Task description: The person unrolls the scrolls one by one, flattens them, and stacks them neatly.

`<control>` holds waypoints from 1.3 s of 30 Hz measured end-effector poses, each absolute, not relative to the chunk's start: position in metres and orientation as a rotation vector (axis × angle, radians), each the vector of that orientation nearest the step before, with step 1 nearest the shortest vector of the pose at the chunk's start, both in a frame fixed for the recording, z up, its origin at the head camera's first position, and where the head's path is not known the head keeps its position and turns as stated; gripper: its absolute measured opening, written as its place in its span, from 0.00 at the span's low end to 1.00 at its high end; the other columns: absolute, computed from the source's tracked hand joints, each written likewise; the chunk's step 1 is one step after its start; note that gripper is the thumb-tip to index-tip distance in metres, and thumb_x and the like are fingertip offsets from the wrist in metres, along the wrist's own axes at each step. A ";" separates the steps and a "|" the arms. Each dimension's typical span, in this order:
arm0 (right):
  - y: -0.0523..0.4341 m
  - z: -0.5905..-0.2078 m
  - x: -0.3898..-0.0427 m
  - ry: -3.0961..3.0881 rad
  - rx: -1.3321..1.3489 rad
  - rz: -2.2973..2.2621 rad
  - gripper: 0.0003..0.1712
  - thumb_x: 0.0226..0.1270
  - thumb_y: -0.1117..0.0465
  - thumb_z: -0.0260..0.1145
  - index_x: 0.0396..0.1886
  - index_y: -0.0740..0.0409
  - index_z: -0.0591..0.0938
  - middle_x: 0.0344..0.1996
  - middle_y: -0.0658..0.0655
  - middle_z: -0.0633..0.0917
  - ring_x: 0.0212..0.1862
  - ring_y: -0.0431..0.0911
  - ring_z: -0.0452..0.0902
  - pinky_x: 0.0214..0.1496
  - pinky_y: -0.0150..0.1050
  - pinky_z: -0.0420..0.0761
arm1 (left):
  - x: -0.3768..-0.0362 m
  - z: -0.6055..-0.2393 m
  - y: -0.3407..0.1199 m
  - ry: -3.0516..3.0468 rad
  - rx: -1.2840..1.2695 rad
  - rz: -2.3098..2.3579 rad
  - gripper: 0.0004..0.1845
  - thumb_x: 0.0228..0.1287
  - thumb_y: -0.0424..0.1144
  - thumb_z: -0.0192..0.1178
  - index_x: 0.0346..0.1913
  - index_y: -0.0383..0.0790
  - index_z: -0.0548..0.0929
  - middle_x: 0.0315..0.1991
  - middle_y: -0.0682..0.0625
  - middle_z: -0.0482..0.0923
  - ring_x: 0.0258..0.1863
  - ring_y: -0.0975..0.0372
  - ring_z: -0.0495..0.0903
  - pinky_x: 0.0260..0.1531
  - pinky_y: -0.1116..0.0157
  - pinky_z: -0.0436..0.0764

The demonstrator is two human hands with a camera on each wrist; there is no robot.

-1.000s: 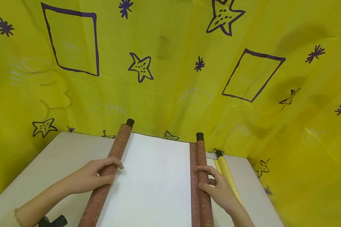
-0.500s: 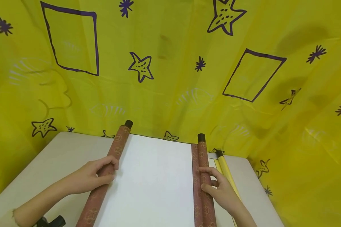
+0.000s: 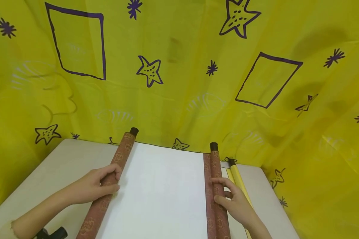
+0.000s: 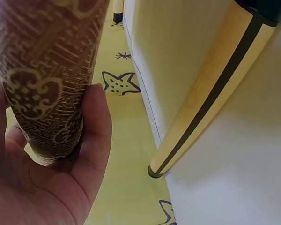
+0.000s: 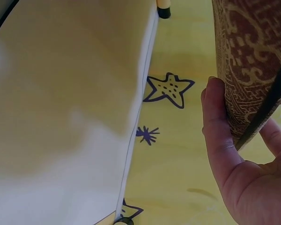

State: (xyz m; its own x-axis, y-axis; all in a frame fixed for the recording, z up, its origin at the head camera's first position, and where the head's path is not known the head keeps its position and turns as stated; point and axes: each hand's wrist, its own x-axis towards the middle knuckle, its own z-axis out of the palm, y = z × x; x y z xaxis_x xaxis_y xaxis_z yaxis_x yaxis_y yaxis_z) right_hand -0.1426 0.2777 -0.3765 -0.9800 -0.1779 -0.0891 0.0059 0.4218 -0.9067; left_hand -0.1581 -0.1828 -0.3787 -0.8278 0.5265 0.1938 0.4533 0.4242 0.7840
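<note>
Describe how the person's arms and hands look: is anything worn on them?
Both hands, the left hand and the right hand, are bare: no gloves, rings or watch show. The forearms are bare too. A light frayed sleeve edge shows low on the left arm.

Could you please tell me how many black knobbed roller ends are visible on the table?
4: one tops the left brown roller, one the right brown roller, one the yellow scroll by the right hand, one lies at the bottom left. The near ends are out of frame.

L hand [image 4: 42,183] grips brown patterned roll [image 4: 47,70]; cream rod w/ black stripe [image 4: 210,89] nearby.
</note>
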 end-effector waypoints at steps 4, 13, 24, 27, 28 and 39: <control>0.278 -0.377 -0.143 2.513 -0.154 -1.588 0.27 0.65 0.69 0.65 0.65 0.55 0.74 0.65 0.65 0.69 0.41 0.51 0.77 0.34 0.38 0.82 | -0.157 -0.376 -0.184 2.621 0.875 1.350 0.10 0.67 0.35 0.62 0.47 0.50 0.76 0.41 0.51 0.77 0.31 0.69 0.69 0.28 0.68 0.70; 0.279 -0.377 -0.142 2.516 -0.147 -1.582 0.27 0.66 0.68 0.65 0.65 0.54 0.74 0.65 0.65 0.69 0.42 0.52 0.78 0.35 0.39 0.83 | -0.158 -0.381 -0.190 2.652 0.894 1.354 0.09 0.66 0.39 0.65 0.42 0.51 0.74 0.32 0.54 0.72 0.23 0.71 0.63 0.21 0.70 0.66; 0.281 -0.376 -0.141 2.537 -0.176 -1.568 0.27 0.66 0.68 0.65 0.65 0.55 0.74 0.66 0.65 0.69 0.41 0.52 0.78 0.34 0.38 0.83 | -0.158 -0.380 -0.198 2.677 0.932 1.304 0.10 0.65 0.32 0.62 0.44 0.51 0.78 0.42 0.55 0.78 0.35 0.69 0.70 0.31 0.70 0.71; 0.281 -0.376 -0.142 2.541 -0.168 -1.568 0.27 0.66 0.68 0.65 0.65 0.55 0.74 0.66 0.65 0.69 0.42 0.52 0.78 0.35 0.38 0.83 | -0.158 -0.380 -0.198 2.675 0.921 1.305 0.10 0.64 0.32 0.62 0.42 0.51 0.77 0.37 0.56 0.76 0.30 0.71 0.68 0.26 0.70 0.69; 0.281 -0.375 -0.141 2.542 -0.159 -1.571 0.27 0.66 0.68 0.65 0.65 0.55 0.74 0.65 0.65 0.69 0.42 0.53 0.78 0.35 0.39 0.83 | -0.158 -0.380 -0.199 2.671 0.917 1.308 0.09 0.65 0.33 0.63 0.41 0.51 0.76 0.34 0.56 0.75 0.28 0.71 0.67 0.25 0.70 0.69; 0.279 -0.374 -0.138 2.557 -0.079 -1.559 0.27 0.65 0.69 0.65 0.64 0.54 0.75 0.65 0.64 0.69 0.42 0.52 0.78 0.35 0.39 0.83 | -0.158 -0.382 -0.206 2.672 0.916 1.292 0.10 0.67 0.37 0.64 0.45 0.52 0.75 0.39 0.54 0.76 0.31 0.69 0.69 0.29 0.69 0.68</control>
State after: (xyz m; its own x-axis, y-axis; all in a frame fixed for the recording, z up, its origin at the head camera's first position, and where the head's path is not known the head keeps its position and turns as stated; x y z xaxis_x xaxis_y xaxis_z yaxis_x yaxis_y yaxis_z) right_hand -0.1385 0.2794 -0.3744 -0.9880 -0.1207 -0.0967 0.0306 0.4601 -0.8873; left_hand -0.1577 -0.2060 -0.3815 -0.8255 0.5222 0.2144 0.4923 0.4802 0.7259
